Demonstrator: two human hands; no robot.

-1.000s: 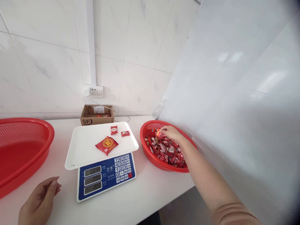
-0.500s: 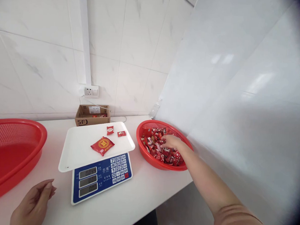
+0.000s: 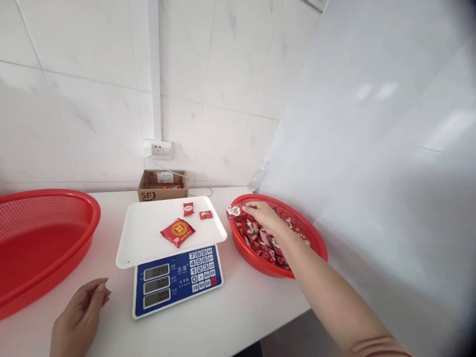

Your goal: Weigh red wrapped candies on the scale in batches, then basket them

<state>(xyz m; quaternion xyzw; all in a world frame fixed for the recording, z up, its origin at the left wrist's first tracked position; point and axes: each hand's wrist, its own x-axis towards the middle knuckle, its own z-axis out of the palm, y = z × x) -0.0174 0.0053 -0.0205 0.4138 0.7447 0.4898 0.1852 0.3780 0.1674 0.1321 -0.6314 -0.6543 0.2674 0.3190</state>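
Between the fingertips of my right hand (image 3: 262,215) is a red candy packet (image 3: 234,211) with a white print, lifted over the left rim of the right red basket (image 3: 254,261). Wrapped candies (image 3: 264,243) fill that basket. My left hand (image 3: 80,316) rests near the table's front, thumb and fingers pressed together, with no object visible in it. To its right is a digital scale (image 3: 178,281) with a white tray (image 3: 141,232). A large red packet (image 3: 178,232) and two small candies, one square (image 3: 188,209) and one flat (image 3: 205,215), lie on the tray.
Another red basket (image 3: 89,230) stands at the left. Behind the scale is a cardboard box (image 3: 162,193) with a few red packets inside. A clear plastic bottle (image 3: 257,176) leans by the wall, and a socket (image 3: 160,150) is above the box.
My right hand has risen out of the candies toward the basket's left rim, now with a red packet in its fingers. The view has turned slightly left; my left hand keeps its pose.
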